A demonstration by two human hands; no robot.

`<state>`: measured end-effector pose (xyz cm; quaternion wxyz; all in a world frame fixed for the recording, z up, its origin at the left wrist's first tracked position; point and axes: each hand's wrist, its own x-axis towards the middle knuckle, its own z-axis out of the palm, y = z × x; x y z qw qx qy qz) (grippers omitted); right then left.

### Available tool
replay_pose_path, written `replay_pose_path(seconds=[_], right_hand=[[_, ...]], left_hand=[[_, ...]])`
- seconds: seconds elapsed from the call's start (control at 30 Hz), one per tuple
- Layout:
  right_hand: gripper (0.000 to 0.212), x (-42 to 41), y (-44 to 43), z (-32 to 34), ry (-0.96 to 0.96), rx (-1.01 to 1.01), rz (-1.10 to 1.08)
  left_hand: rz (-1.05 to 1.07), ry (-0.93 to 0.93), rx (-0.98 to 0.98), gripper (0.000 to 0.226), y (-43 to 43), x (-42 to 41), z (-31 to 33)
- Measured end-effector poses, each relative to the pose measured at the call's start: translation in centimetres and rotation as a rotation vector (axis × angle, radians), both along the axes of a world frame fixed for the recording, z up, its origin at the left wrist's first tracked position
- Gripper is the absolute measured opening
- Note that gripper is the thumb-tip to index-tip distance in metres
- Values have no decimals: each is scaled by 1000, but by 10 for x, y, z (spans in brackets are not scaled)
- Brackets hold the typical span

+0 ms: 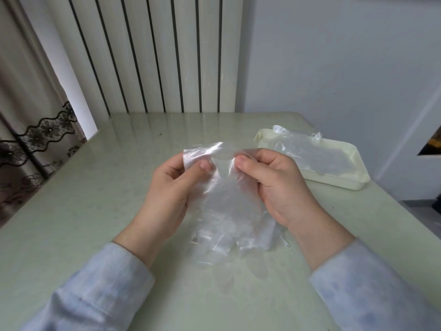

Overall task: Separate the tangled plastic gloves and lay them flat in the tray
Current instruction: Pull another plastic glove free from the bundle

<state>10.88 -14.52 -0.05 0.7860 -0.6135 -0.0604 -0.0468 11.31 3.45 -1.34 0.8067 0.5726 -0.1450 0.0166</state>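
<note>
**Clear film gloves: one bundle in hand, one lot in tray**

1. Table [95, 211]: pale green with a glossy top. It carries everything listed below.
2. Tray [334, 182]: cream plastic and shallow, at the far right of the table, well apart from both hands.
3. Laid glove [310, 151]: clear film spread in the tray. It is mostly flat, but its far edge is rumpled and rides up over the rim. How many layers lie there cannot be told.
4. Held gloves [224, 199]: a clear film bundle between the two hands, above the middle of the table.
   - The upper edge is lifted, and the lower end is crumpled and trails onto the tabletop.
   - Whether this is one glove or several cannot be told.
   - Handling, as a judgement: very light, limp and thin, so probably clingy between layers and slippery to pinch. It is likely to stretch or tear under a sharp tug.
   - Best hold, also a judgement: the straight cuff edge, with one layer in each hand, peeled apart slowly rather than pulled by the finger stubs.
5. Right hand [281, 187]: the thumb presses against curled fingers, pinching the upper edge of the film.
6. Left hand [167, 194]: the thumb and curled fingers pinch the upper left corner, just beside the right hand's hold.
</note>
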Motion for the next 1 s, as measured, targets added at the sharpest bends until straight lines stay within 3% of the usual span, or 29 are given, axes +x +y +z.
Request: replay_pose_path(seconds=[0.2, 0.33, 0.4, 0.5, 0.6, 0.8, 1.0], right_hand=[[10, -1, -1, 2, -12, -10, -10], [14, -2, -1, 4, -17, -7, -11], [14, -2, -1, 5, -19, -5, -9], [10, -4, 0, 5, -32, -47, -11], [6, -4, 2, 4, -35, -96, -24], [4, 4, -2, -3, 8, -260, -98], [23, 8, -18, 2, 44, -498, -141]], left_hand=[[-326, 344, -124, 41, 4, -6, 5], [-622, 395, -199, 79, 14, 1, 1], [-700, 389, -184, 75, 14, 2, -3], [-563, 366, -25, 48, 6, -4, -3], [-369, 336, 33, 37, -3, -8, 0], [-248, 309, -21, 41, 4, 0, 9], [-223, 312, -77, 40, 9, 1, 13]])
